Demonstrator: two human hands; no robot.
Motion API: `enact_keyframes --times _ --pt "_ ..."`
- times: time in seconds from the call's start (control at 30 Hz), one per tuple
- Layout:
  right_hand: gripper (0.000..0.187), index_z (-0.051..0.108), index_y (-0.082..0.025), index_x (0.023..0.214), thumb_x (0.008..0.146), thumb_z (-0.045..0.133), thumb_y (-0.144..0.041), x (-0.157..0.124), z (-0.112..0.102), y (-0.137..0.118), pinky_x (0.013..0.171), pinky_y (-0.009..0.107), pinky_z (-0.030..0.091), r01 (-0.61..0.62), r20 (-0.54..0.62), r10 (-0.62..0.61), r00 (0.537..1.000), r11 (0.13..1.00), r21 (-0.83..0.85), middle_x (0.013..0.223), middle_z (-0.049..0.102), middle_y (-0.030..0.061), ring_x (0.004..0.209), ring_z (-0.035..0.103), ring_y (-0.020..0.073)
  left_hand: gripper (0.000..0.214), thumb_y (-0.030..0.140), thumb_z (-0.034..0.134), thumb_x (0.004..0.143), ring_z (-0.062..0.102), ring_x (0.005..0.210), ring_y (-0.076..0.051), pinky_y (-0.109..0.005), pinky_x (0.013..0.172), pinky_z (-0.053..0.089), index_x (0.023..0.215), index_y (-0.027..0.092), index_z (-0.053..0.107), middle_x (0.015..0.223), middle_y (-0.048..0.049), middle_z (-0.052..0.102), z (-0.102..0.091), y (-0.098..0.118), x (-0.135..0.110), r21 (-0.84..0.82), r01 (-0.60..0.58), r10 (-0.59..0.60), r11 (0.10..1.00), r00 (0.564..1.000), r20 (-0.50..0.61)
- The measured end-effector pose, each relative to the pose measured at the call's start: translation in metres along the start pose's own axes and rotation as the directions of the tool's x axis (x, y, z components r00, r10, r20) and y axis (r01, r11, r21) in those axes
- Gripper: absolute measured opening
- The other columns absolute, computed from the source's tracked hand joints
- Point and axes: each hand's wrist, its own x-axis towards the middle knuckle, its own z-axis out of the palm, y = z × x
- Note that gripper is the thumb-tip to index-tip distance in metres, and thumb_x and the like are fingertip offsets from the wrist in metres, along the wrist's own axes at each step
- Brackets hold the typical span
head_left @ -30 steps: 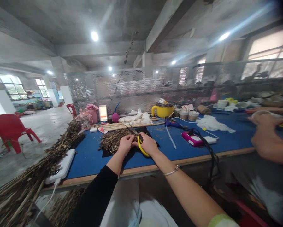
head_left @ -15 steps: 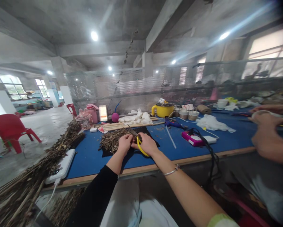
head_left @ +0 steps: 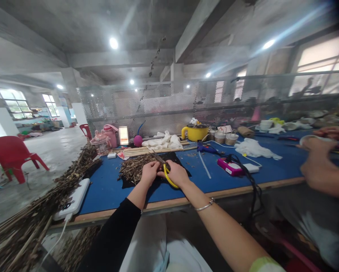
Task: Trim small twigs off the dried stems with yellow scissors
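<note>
In my right hand (head_left: 177,173) is a pair of scissors with yellow handles (head_left: 170,179), its blades pointing away and to the left above a black cloth (head_left: 182,163). My left hand (head_left: 150,172) is closed just left of the scissors, fingers pinched close to the blades. What those fingers hold is hidden. Beside my left hand, a heap of brown dried plant pieces (head_left: 132,168) lies on the black cloth. The two hands nearly touch each other.
Long dried stalks (head_left: 41,204) and a white power strip (head_left: 78,198) line the left edge of the blue table (head_left: 107,196). Behind are bamboo sticks, white gloves (head_left: 163,141) and a yellow pot (head_left: 197,133). A blue glue gun (head_left: 207,148) and a co-worker's hands (head_left: 319,162) are rightward.
My hands and the scissors stay almost in the same place. At the right, the co-worker's far hand has shifted slightly.
</note>
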Motion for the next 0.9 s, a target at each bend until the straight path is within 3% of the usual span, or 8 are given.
enact_keyframes --times 0.17,0.37,0.9 --pt "0.057 0.048 -0.023 0.104 0.063 0.056 -0.062 0.0 -0.0008 -0.0009 0.065 0.027 0.038 -0.052 0.015 0.052 0.999 0.999 -0.014 0.088 0.061 0.0056 0.083 0.058 0.0222 0.02 0.031 0.058 0.066 0.049 0.049 -0.009 -0.018 0.045 0.036 0.061 0.012 0.061 0.055 -0.0029 0.057 0.0001 -0.0001 0.0005 -0.036 0.059 -0.061 0.998 0.998 -0.036" --pt "0.064 0.045 -0.021 0.11 0.061 0.059 -0.06 -0.0014 -0.0042 -0.0057 0.073 0.027 0.037 -0.012 0.008 0.012 1.0 1.0 0.005 0.1 0.055 0.008 0.094 0.054 0.0215 0.018 0.027 0.054 0.067 0.046 0.042 -0.007 -0.018 0.043 0.037 0.056 0.013 0.053 0.051 0.0003 0.053 0.0012 -0.0003 0.003 -0.076 0.096 -0.102 0.992 0.992 -0.079" --pt "0.052 0.049 -0.022 0.099 0.063 0.058 -0.059 -0.0022 -0.0068 -0.0046 0.066 0.024 0.035 0.029 -0.006 -0.029 1.0 0.997 0.071 0.092 0.059 0.0036 0.087 0.055 0.0184 0.017 0.029 0.055 0.066 0.051 0.05 -0.01 -0.019 0.048 0.039 0.064 0.012 0.059 0.055 -0.0014 0.057 0.0016 0.0022 0.0012 -0.014 0.012 -0.013 1.0 0.999 -0.051"
